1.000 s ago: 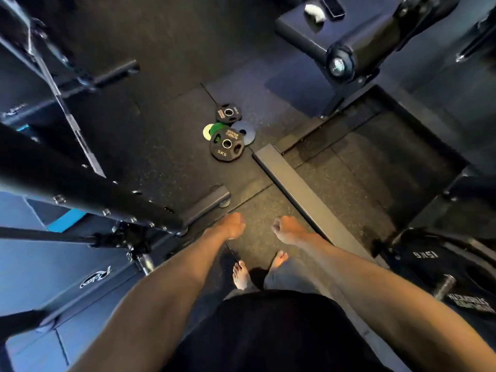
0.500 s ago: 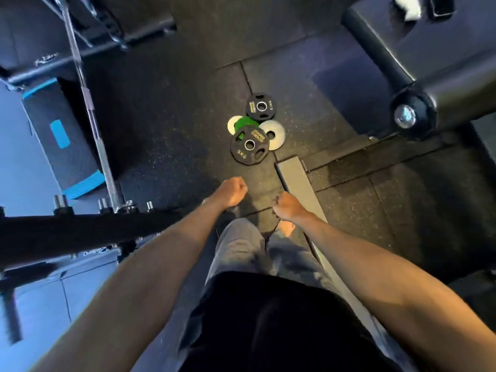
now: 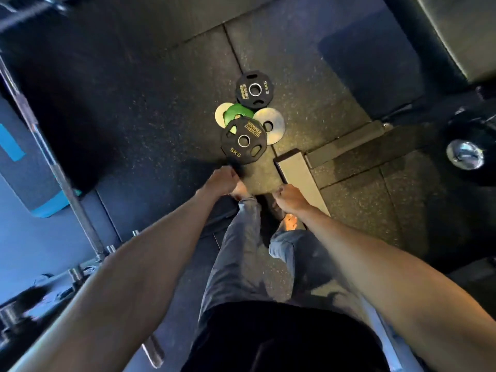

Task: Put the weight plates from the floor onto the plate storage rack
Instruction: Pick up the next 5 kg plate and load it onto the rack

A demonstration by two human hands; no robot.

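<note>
Several small weight plates lie in a heap on the black rubber floor ahead of my feet. A black 5 kg plate point(image 3: 243, 140) lies nearest, on top of a green plate point(image 3: 237, 113) and two pale discs point(image 3: 269, 125). A black 2.5 kg plate point(image 3: 254, 89) lies just beyond. My left hand point(image 3: 222, 181) hangs just short of the 5 kg plate, fingers loosely curled, holding nothing. My right hand point(image 3: 290, 198) hangs a little lower, also loosely curled and holding nothing. No storage rack is plainly in view.
A grey steel floor beam point(image 3: 298, 178) runs from beside the plates toward me on the right. A barbell point(image 3: 64, 183) slants down the left side next to a blue-trimmed pad point(image 3: 24, 167). A padded bench point(image 3: 456, 36) and a loaded sleeve end point(image 3: 465, 154) stand at the right.
I have walked toward the plate heap, which now lies much closer and larger in view. Both hands stay loosely curled and hold nothing. The frame bar on the left has passed out of view.
</note>
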